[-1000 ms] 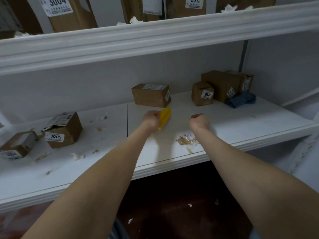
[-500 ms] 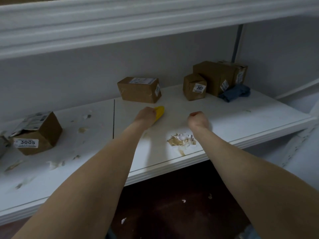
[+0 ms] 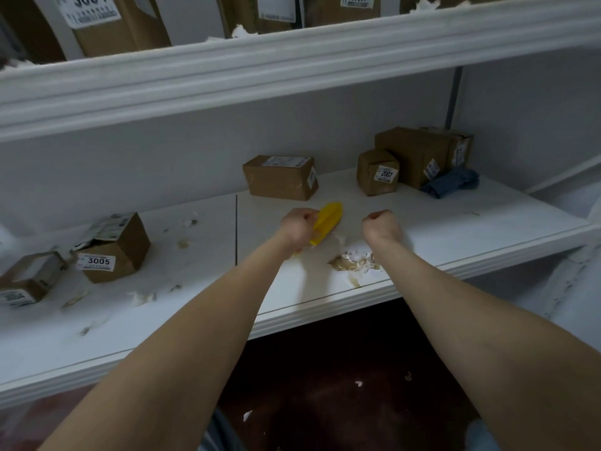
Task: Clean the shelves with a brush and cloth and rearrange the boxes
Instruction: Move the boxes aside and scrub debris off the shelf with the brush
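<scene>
My left hand (image 3: 297, 227) grips a yellow brush (image 3: 327, 222) over the middle of the white shelf (image 3: 455, 229). A pile of brown and white paper scraps (image 3: 356, 263) lies just in front of the brush, near the shelf's front edge. My right hand (image 3: 382, 224) is curled into a fist beside the pile and holds nothing I can see. A blue cloth (image 3: 450, 183) lies at the back right against the boxes. Cardboard boxes stand on the shelf: one at the centre back (image 3: 279, 177), box 2007 (image 3: 377, 172), a larger one (image 3: 413, 154) behind it, and box 3005 (image 3: 110, 249) at the left.
An open small box (image 3: 27, 278) sits at the far left. Scattered scraps (image 3: 143, 297) litter the shelf's left half. The upper shelf (image 3: 292, 66) overhangs, carrying more boxes (image 3: 107, 24). Below, the dark floor (image 3: 325, 385) has a few white scraps.
The brush has swept back toward the scrap pile and now shows more of its yellow body. The view tilted up again, bringing the upper shelf's boxes into sight. My right fist stayed put.
</scene>
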The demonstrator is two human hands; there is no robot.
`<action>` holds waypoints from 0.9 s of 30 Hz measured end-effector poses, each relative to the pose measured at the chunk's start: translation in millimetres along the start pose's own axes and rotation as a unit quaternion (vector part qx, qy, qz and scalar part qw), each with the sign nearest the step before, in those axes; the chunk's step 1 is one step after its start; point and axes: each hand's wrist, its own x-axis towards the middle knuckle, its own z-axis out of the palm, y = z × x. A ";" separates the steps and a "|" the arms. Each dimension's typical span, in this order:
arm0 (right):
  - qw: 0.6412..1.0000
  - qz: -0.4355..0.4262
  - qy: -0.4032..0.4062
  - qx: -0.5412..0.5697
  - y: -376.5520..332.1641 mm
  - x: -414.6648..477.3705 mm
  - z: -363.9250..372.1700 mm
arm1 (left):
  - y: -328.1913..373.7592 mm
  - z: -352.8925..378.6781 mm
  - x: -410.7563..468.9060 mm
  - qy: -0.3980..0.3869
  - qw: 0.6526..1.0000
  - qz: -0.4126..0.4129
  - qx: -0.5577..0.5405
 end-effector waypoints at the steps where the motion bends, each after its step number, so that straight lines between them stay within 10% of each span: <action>1: 1.000 0.000 -0.002 -0.003 -0.8 -1.7 -1.0 | -3.9 -6.4 1.2 0.023 0.999 -0.023 0.003; 5: 1.000 0.000 -0.026 -0.004 -4.6 -10.2 4.3 | -19.7 -17.2 -6.2 0.059 0.990 -0.127 0.018; 12: 0.999 0.001 -0.028 -0.016 -8.2 -19.0 17.4 | 8.0 23.6 -28.4 -0.040 0.995 -0.089 0.000; 27: 0.999 -0.032 -0.042 -0.006 -13.8 -16.3 30.3 | -4.8 -7.0 -5.2 0.046 0.993 -0.103 -0.032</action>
